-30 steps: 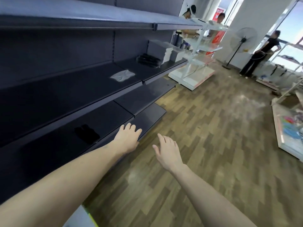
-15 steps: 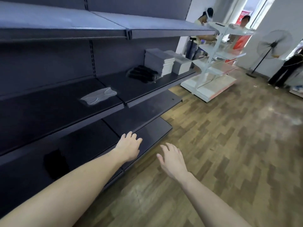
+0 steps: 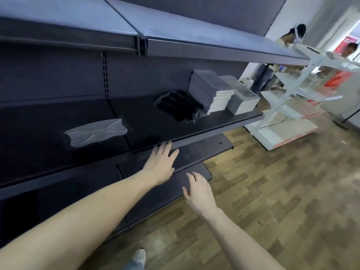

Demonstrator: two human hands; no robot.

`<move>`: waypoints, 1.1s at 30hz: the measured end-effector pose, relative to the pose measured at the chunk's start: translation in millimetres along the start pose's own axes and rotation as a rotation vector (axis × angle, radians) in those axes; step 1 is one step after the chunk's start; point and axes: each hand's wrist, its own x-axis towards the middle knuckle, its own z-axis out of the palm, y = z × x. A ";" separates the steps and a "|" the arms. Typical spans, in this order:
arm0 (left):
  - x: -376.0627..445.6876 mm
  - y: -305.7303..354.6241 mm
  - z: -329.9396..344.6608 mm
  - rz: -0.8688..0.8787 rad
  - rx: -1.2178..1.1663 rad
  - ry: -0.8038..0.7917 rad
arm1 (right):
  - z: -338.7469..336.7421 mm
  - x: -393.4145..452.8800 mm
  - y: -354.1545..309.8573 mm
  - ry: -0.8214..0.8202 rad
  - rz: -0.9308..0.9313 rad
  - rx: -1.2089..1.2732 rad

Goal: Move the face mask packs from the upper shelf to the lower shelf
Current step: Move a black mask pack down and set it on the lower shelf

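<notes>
A clear pack with a white face mask (image 3: 95, 132) lies flat on the dark upper shelf (image 3: 224, 124), left of the shelf joint. Further right on that shelf sits a heap of black face mask packs (image 3: 179, 106). My left hand (image 3: 160, 162) is stretched out with straight fingers, its fingertips at the front lip of that shelf, holding nothing. My right hand (image 3: 198, 191) hovers lower and to the right, fingers relaxed and empty, over the edge of the lower shelf (image 3: 187, 158).
Two stacks of grey and white booklets (image 3: 212, 94) stand right of the black packs. A top shelf (image 3: 194, 39) overhangs. A white display rack (image 3: 288, 106) and people stand at the far right. Wooden floor spreads to the right; my shoe (image 3: 139, 257) shows below.
The view has swung up and closer to the shelves. My left hand has risen from the lower shelf level to the upper shelf's front lip; my right hand has followed upward.
</notes>
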 end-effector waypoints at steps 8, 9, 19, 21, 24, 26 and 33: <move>79.5 -29.4 10.9 -0.182 -0.171 -0.147 | -42.1 147.4 35.2 0.146 -0.098 0.064; 79.9 -30.8 14.4 -0.175 -0.132 -0.147 | -45.4 164.9 33.8 0.163 -0.127 0.073; 87.1 -22.5 25.9 -0.378 -0.181 -0.017 | -34.8 300.7 21.9 0.015 -0.242 0.079; 93.8 -18.3 23.8 -0.445 -0.191 0.045 | -30.2 304.6 24.4 0.008 -0.277 0.075; 107.4 -4.5 16.8 -0.561 -0.252 0.088 | -26.9 298.3 32.8 0.137 -0.430 0.182; 113.6 3.4 14.2 -0.654 -0.344 0.091 | -25.2 295.0 40.7 0.239 -0.559 0.305; 112.2 -0.2 16.1 -0.781 -0.204 0.015 | -22.0 286.6 52.2 0.168 -0.907 0.422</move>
